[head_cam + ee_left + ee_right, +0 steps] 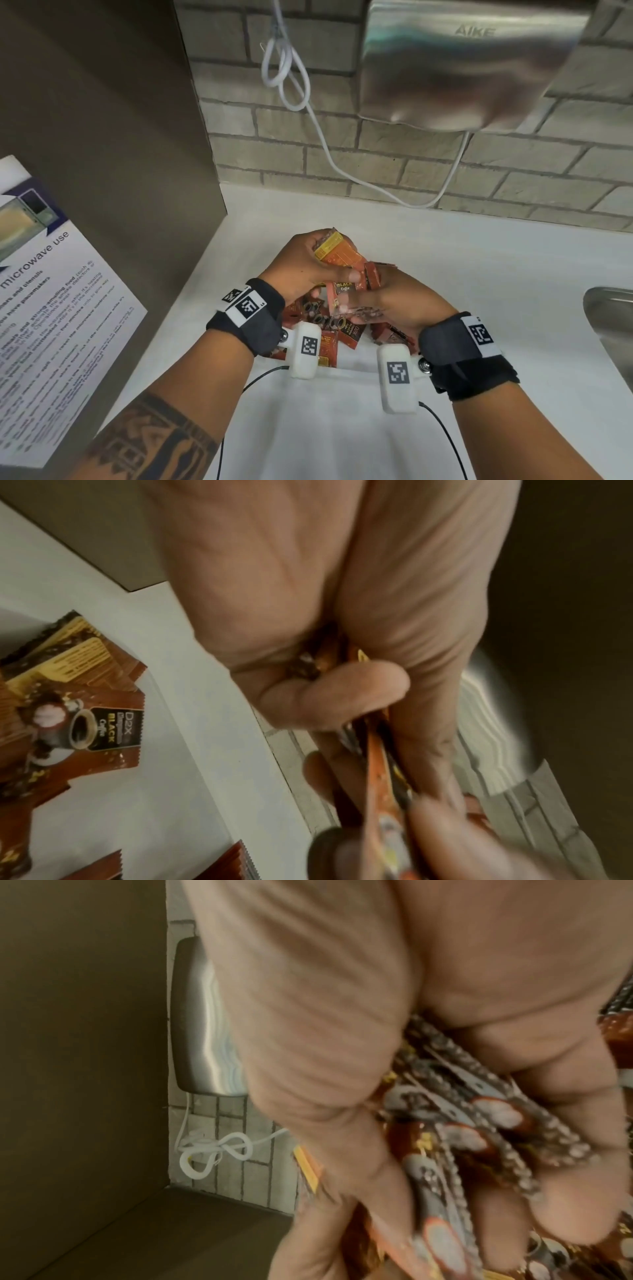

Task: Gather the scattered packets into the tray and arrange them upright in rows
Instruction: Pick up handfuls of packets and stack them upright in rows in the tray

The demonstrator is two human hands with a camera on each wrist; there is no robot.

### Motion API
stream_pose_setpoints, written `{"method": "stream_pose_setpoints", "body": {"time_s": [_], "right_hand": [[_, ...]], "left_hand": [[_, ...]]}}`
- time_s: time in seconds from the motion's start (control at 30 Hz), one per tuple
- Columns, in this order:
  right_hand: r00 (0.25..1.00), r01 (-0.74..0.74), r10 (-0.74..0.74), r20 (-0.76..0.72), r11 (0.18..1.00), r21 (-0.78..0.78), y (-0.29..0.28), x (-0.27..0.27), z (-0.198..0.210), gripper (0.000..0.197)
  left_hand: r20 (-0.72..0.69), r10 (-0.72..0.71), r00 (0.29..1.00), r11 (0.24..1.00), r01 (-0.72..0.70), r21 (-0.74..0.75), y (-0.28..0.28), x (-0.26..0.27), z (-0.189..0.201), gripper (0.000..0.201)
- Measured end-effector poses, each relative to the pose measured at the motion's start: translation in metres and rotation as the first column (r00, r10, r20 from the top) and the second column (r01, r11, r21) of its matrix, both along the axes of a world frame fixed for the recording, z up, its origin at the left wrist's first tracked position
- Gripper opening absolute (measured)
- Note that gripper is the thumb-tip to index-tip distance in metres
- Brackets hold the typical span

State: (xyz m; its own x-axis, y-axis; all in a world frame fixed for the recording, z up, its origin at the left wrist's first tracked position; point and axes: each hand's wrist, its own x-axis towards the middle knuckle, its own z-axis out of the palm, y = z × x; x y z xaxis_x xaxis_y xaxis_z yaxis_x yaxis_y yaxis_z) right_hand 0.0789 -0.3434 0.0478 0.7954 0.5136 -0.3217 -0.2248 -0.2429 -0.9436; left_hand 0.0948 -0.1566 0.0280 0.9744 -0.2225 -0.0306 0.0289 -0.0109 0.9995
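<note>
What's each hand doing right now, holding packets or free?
Left hand: closed on a bundle of coffee packets, thumb across them.
Right hand: closed on a fanned stack of coffee packets.

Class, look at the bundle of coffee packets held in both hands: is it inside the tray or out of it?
Out. Both the left hand and right hand grip the bundle of packets above the loose packets lying below.

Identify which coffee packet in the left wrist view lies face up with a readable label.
The packet nearest the white counter's bare middle: its black "D2X BLACK Coffee" panel and cup picture show. The neighbouring packet shows yellow back print instead.
</note>
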Motion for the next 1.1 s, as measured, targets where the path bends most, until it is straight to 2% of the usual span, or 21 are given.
{"method": "stream_pose_setpoints", "body": {"time_s": [0.07, 0.13, 0.17, 0.23, 0.37, 0.43, 0.5, 0.57, 0.63, 0.73, 0.8, 0.87, 0.9, 1.0, 1.1], "right_hand": [[1.000, 0.019, -0.020, 0.019, 0.999, 0.027, 0.004, -0.003, 0.000, 0.027], [0.996, 0.078, -0.074, -0.042, 0.994, 0.078, 0.004, -0.004, 0.000, 0.031], [0.989, 0.132, -0.124, -0.083, 0.985, 0.107, 0.003, -0.004, 0.001, 0.035], [0.962, 0.264, -0.249, -0.109, 0.951, 0.157, -0.001, 0.001, 0.002, 0.042], [0.911, 0.410, -0.411, -0.016, 0.903, 0.126, -0.002, 0.005, 0.005, 0.025], [0.909, 0.416, -0.414, -0.043, 0.904, 0.096, 0.000, 0.006, 0.004, 0.031], [0.904, 0.424, -0.411, -0.116, 0.897, 0.124, 0.001, 0.007, 0.004, 0.047], [0.894, 0.442, -0.417, -0.163, 0.881, 0.168, 0.001, 0.009, 0.002, 0.051], [0.890, 0.455, -0.434, -0.140, 0.866, 0.207, 0.002, 0.009, 0.000, 0.036], [0.870, 0.492, -0.483, -0.103, 0.833, 0.253, 0.002, 0.010, -0.003, 0.034], [0.843, 0.532, -0.532, -0.079, 0.802, 0.272, 0.002, 0.010, -0.003, 0.034], [0.806, 0.578, -0.589, -0.066, 0.758, 0.302, 0.001, 0.011, -0.003, 0.034], [0.793, 0.592, -0.605, -0.064, 0.743, 0.312, 0.000, 0.011, -0.004, 0.035], [0.834, 0.540, -0.549, -0.056, 0.791, 0.288, 0.000, 0.010, -0.004, 0.038], [0.877, 0.473, -0.479, -0.037, 0.849, 0.237, 0.003, 0.007, -0.004, 0.038]], "left_hand": [[0.005, -0.009, 1.000, 1.000, 0.008, 0.026, -0.005, -0.001, 0.001, 0.033], [-0.013, 0.022, 1.000, 1.000, -0.022, 0.015, -0.006, 0.000, 0.001, 0.023], [-0.032, 0.051, 0.998, 0.999, -0.052, -0.015, -0.004, 0.000, 0.002, 0.017], [-0.078, 0.085, 0.993, 0.994, -0.090, -0.059, 0.001, 0.001, 0.001, 0.018], [-0.032, 0.056, 0.998, 0.998, -0.056, -0.008, 0.003, -0.003, -0.002, 0.020], [-0.009, 0.071, 0.997, 0.997, -0.071, 0.012, 0.001, -0.004, -0.001, 0.018], [0.042, 0.074, 0.996, 0.995, -0.076, 0.059, 0.002, -0.003, 0.000, 0.021], [0.080, 0.070, 0.994, 0.991, -0.079, 0.108, 0.004, -0.002, 0.001, 0.053], [0.089, 0.063, 0.994, 0.991, -0.073, 0.110, 0.004, -0.003, 0.002, 0.068], [0.061, 0.022, 0.998, 0.999, -0.024, 0.037, 0.003, -0.006, 0.002, 0.056], [-0.049, -0.049, 0.998, 0.990, 0.042, -0.134, 0.008, -0.007, 0.000, 0.059], [-0.141, -0.160, 0.977, 0.940, 0.107, -0.325, 0.013, -0.008, -0.002, 0.067], [-0.148, -0.167, 0.975, 0.933, 0.108, -0.342, 0.014, -0.009, -0.003, 0.066], [-0.062, 0.006, 0.998, 0.989, -0.015, -0.148, 0.012, -0.006, -0.003, 0.057], [-0.068, 0.093, 0.993, 0.984, -0.102, -0.146, 0.012, -0.003, -0.003, 0.045]]}}
